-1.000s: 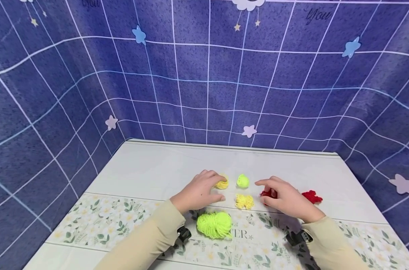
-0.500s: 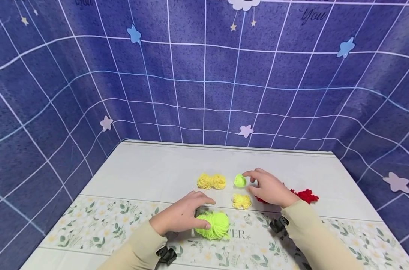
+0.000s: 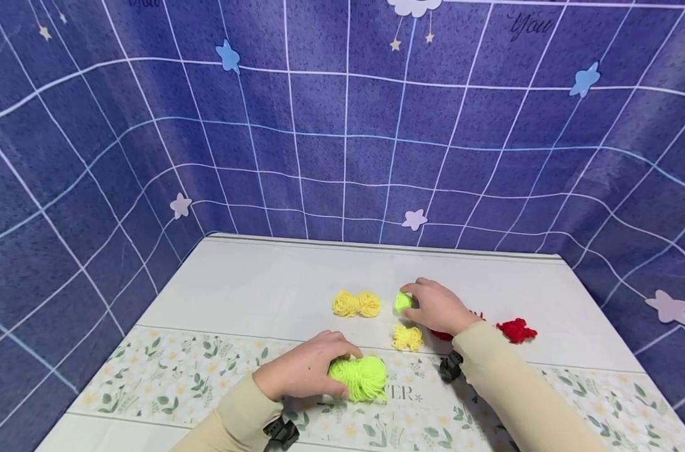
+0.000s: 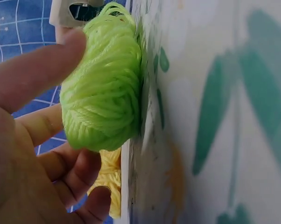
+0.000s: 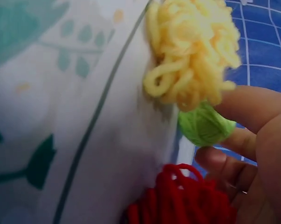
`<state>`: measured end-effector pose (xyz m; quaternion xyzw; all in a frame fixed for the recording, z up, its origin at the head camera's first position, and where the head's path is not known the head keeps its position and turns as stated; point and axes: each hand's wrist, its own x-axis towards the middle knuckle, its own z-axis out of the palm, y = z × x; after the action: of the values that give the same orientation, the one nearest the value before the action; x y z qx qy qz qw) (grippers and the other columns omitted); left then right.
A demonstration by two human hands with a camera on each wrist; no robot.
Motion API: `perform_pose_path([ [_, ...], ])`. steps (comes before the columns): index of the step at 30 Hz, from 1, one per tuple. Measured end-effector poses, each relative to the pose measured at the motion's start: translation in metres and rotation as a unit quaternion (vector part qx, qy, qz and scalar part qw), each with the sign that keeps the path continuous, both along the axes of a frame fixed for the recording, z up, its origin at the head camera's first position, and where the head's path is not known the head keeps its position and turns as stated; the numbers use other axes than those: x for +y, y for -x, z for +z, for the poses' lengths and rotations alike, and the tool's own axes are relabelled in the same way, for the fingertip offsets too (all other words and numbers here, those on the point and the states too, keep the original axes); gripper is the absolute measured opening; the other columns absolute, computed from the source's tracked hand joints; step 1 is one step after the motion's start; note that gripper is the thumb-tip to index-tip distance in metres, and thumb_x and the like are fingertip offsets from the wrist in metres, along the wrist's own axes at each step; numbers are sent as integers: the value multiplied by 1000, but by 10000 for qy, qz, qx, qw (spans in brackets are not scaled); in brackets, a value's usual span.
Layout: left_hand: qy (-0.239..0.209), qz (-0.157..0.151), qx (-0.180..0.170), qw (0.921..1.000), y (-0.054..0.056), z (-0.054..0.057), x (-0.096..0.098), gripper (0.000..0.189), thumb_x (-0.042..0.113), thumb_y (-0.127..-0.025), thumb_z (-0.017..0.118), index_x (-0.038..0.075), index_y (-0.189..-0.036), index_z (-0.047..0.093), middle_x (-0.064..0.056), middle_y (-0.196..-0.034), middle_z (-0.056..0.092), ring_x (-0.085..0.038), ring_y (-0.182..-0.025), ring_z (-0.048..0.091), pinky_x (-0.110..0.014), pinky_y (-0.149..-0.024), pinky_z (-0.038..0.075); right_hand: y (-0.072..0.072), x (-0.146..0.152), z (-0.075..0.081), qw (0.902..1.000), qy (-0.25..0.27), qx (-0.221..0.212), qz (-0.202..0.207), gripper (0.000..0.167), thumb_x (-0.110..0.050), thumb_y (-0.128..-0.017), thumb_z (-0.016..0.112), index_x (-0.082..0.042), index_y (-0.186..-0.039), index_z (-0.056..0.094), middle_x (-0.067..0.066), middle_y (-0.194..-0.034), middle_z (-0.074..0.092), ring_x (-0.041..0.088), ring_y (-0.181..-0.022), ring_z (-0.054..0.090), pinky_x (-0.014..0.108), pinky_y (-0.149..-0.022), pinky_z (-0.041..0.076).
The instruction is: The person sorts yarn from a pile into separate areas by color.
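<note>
Two green, two yellow, at least two red

We count two hands at work, each with a piece of green yarn. Our left hand point(image 3: 311, 366) curves its fingers and thumb around the large green skein point(image 3: 366, 380), which lies on the floral band of the table point(image 3: 263, 270); how firmly, we cannot tell. Our right hand point(image 3: 437, 306) has its thumb and fingers bent close about the small green ball point(image 3: 402, 303), farther back; again we cannot tell how tight the hold is.

We see two yellow bundles: a long yellow skein point(image 3: 356, 304), left of the ball, and a small yellow bundle point(image 3: 407, 338), just in front of it. Of red, one red bundle point(image 3: 441, 335) is partly hidden by our right hand, and another, the outer red bundle point(image 3: 517, 330), lies to the right, beyond the sleeve. Behind everything hangs one blue backdrop point(image 3: 319, 157), printed with stars and grid lines.
</note>
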<state>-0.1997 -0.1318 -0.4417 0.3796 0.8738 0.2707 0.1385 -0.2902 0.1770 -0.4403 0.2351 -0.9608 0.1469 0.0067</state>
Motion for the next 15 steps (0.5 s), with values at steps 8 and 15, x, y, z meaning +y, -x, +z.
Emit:
perform_pose_path([
  [8, 136, 169, 22, 9998, -2, -4, 2, 46, 29, -83, 84, 24, -126, 68, 15, -108, 57, -5, -94, 51, -26, -82, 46, 8, -1, -2, 9997, -91, -165, 138, 47, -31, -91, 76, -9, -131, 68, 3, -105, 65, 22, -95, 61, 45, -91, 50],
  [15, 198, 215, -90, 9995, -2, -4, 2, 40, 27, -86, 81, 24, -124, 69, 14, -107, 58, -5, -94, 52, -27, -82, 46, 25, 0, 15, 9993, 206, -205, 243, 47, -28, -90, 76, -8, -131, 67, 1, -102, 63, 18, -89, 58, 45, -87, 50],
])
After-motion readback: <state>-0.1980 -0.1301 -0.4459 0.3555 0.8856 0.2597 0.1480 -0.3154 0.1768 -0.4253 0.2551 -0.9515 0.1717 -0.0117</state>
